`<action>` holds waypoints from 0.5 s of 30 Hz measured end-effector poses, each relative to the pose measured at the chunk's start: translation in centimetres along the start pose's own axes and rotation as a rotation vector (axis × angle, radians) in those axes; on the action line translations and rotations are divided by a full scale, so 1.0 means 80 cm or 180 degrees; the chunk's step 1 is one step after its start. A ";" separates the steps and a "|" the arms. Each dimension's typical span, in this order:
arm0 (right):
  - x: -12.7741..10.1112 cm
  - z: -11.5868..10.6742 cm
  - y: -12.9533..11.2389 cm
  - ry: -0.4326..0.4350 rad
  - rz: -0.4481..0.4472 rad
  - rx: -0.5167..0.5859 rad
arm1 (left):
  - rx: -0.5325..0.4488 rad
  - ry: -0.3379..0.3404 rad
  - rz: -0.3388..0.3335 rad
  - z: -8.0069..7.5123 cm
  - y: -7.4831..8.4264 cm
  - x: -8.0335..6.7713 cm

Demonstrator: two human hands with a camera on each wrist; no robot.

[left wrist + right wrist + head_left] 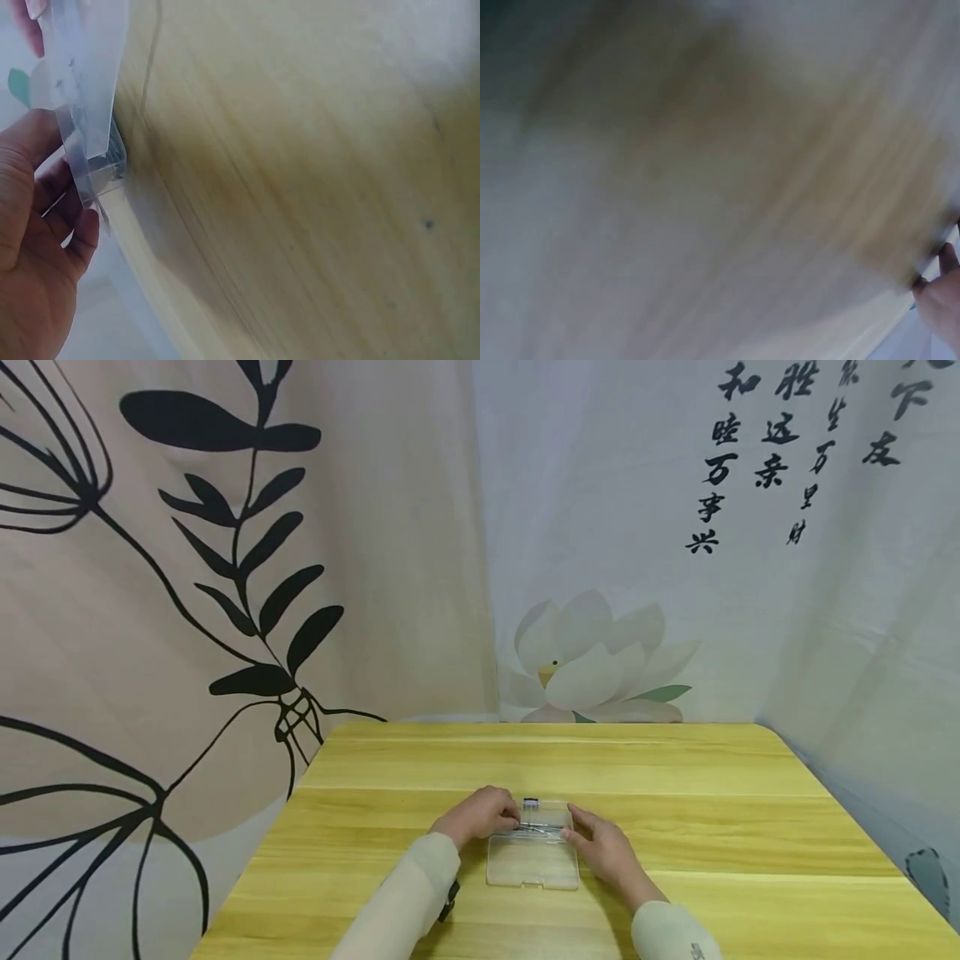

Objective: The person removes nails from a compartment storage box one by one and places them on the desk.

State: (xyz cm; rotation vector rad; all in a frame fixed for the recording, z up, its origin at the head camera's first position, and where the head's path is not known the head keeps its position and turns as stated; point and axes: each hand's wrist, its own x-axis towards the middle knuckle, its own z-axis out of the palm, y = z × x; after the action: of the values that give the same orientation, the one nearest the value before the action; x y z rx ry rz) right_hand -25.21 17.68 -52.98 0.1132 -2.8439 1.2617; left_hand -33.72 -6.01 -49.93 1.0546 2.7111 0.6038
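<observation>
A clear plastic box [532, 862] stands with its hinged lid open near the front of the table. Thin silvery metal pieces [538, 829] lie along its middle, their kind too small to make out. My left hand [483, 814] grips the left end; in the left wrist view the thumb and fingers of that hand [45, 225] curl about the box's end [101, 176]. On the opposite side my right hand [603, 847] holds the box's right edge between thumb and fingers. Only part of the right hand [941, 296] shows, blurred, in the right wrist view.
A small dark blue clip-like piece [531, 803] sits at the box's far edge. The wooden table [675, 768] reaches back to a printed curtain [405, 568]. A dark band [448, 902] shows beside the left sleeve.
</observation>
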 end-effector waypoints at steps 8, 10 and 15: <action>0.001 -0.001 -0.001 0.0001 -0.0008 0.0032 | -0.0637 0.0301 -0.0179 -0.018 -0.001 -0.004; 0.001 -0.001 0.000 -0.0006 -0.0003 0.0028 | -0.0730 0.0335 -0.0238 -0.024 -0.002 -0.005; 0.001 0.001 0.003 -0.0012 -0.0035 0.0042 | -0.0748 0.0395 -0.0279 -0.035 -0.015 -0.009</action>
State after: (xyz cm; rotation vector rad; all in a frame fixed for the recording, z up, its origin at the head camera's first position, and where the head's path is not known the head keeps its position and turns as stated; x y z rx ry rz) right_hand -25.34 17.80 -53.20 0.1317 -2.8344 1.2800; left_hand -34.74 -8.15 -47.89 0.8625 2.6866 0.9735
